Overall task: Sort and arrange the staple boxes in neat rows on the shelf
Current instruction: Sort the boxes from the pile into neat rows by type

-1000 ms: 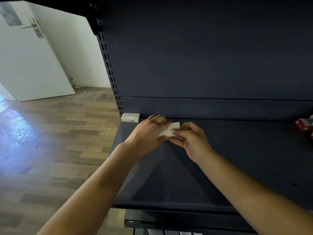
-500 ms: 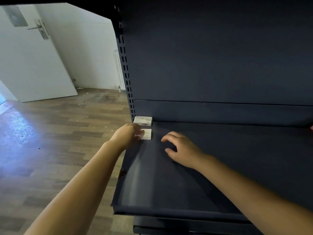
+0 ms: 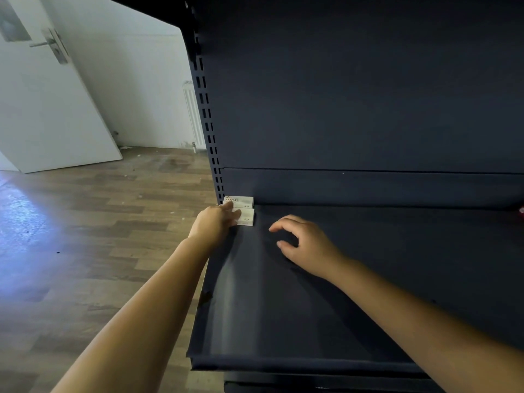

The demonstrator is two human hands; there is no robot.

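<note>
Two staple boxes: rear box [image 3: 238,201] in shelf [image 3: 312,321] back-left corner, front box [image 3: 246,217] touching it. Left hand [image 3: 215,224] fingers straight, resting on both. Right hand [image 3: 304,245] loosely curled, holding nothing.

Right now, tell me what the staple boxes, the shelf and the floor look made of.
Staple boxes: thin white cardboard, matte, judging by crisp folded edges and printed lettering.
Shelf: probably painted sheet metal, dark satin finish; it has a slotted upright, a rolled front lip and a soft sheen.
Floor: wood-look planks, perhaps laminate; grain and staggered joints show, with a glossy glare.
</note>
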